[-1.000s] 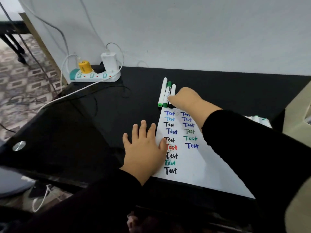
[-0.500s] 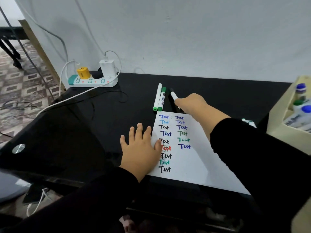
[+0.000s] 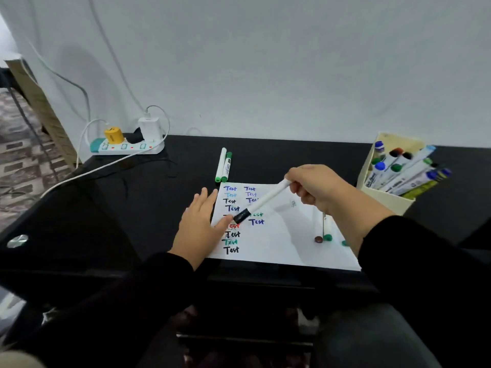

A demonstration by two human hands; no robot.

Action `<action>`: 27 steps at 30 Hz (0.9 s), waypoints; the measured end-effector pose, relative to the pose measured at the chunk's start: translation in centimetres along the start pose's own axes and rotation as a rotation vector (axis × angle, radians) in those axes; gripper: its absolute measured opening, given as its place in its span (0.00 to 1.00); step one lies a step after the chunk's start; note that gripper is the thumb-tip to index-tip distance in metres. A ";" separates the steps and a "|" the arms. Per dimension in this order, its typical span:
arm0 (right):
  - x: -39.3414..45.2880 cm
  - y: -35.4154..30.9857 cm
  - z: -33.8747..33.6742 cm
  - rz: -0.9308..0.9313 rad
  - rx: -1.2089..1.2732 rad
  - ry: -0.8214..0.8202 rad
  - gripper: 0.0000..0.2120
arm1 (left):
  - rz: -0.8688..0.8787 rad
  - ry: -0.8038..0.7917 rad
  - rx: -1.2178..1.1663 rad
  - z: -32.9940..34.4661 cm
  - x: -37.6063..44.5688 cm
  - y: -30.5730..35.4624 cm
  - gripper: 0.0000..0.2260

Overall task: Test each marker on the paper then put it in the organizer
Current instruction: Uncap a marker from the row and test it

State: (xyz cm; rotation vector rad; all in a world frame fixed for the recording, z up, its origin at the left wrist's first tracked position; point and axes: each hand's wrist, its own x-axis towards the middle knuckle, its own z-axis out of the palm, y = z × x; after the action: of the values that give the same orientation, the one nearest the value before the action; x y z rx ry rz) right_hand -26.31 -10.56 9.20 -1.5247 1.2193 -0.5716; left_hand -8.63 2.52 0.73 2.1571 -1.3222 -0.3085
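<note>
right hand: gripping the white marker, black cap slanting toward the left hand
left hand: lying flat, fingers straight, pressing the paper edge
organizer: sitting just right of the right hand

Bare black desk lay open between the two green markers and the cream organizer, whose mouth was crowded with capped markers leaning right. The left hand and the raised black-capped marker blocked the paper's left half. Small caps littered its right side, and a power strip with trailing cables filled the far left corner.
</note>
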 end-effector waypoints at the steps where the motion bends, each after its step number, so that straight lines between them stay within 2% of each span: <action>1: -0.4 0.1 -0.3 0.014 0.043 0.005 0.04 | 0.056 -0.019 -0.063 -0.2 -0.6 0.5 0.29; 5: -1.5 0.3 -1.0 0.056 0.194 0.054 0.05 | 0.145 -0.090 -0.288 -0.9 -2.4 3.1 0.22; 11: -2.6 0.3 -0.3 0.074 0.343 0.108 0.08 | -0.018 -0.018 -0.367 -2.2 -2.3 5.3 0.11; 16: -3.6 0.6 1.8 0.177 0.542 0.097 0.10 | -0.013 -0.029 -0.396 -3.0 -2.4 6.2 0.07; 19: -4.6 0.6 3.7 0.182 0.454 0.050 0.13 | 0.038 -0.073 -0.341 -3.2 -2.8 7.1 0.07; 21: -4.8 0.3 4.2 0.165 0.392 0.085 0.14 | 0.069 -0.114 -0.266 -3.4 -2.9 7.2 0.04; 24: -4.5 0.1 4.3 0.143 0.331 0.118 0.12 | 0.064 -0.215 -0.211 -4.0 -2.8 7.2 0.09; 27: -4.3 0.1 4.4 0.117 0.322 0.087 0.12 | 0.040 -0.266 -0.255 -4.5 -2.4 7.3 0.09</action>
State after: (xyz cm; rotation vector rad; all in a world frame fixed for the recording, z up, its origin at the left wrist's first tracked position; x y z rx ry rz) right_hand -24.23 -4.78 8.63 -1.1610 1.2083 -0.7243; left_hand -12.94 3.77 8.40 1.9215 -1.3826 -0.7284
